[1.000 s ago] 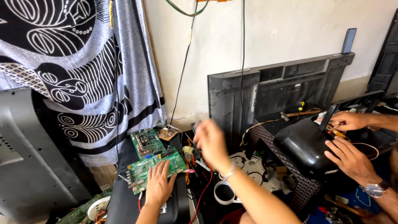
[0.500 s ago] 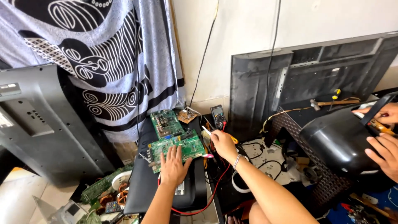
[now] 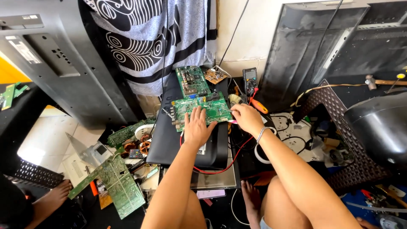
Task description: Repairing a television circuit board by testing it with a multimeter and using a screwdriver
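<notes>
Left hand (image 3: pixel 197 127) lies flat, palm down, fingers spread across the near edge of the green circuit board (image 3: pixel 201 111). No closed grip there, it just pins the board so it can't slide. The board sits on a dark flat panel (image 3: pixel 178 140) that serves as the surface, component side up, angled slightly toward the person.

Right hand (image 3: pixel 247 118) is pinched shut on a thin probe (image 3: pixel 227 111), tip touching the board's right edge. Pencil-style grip, likely for fine tip placement. A red lead (image 3: pixel 220 167) loops from under the hands back across the panel.

Black multimeter (image 3: pixel 250 80) stands just behind the board, screen facing the person, probably so it reads at a glance while both hands are busy. An orange-handled tool (image 3: pixel 258 106) lies just beside it, near the right hand.

A second green board (image 3: pixel 193 80) rests behind the first, touching or nearly so, can't tell which. More boards (image 3: pixel 121 186) lie on the floor to the left, well apart from the work.

TV back shells (image 3: pixel 55 68) lean against the wall on both sides. Patterned cloth (image 3: pixel 161 38) hangs behind.
</notes>
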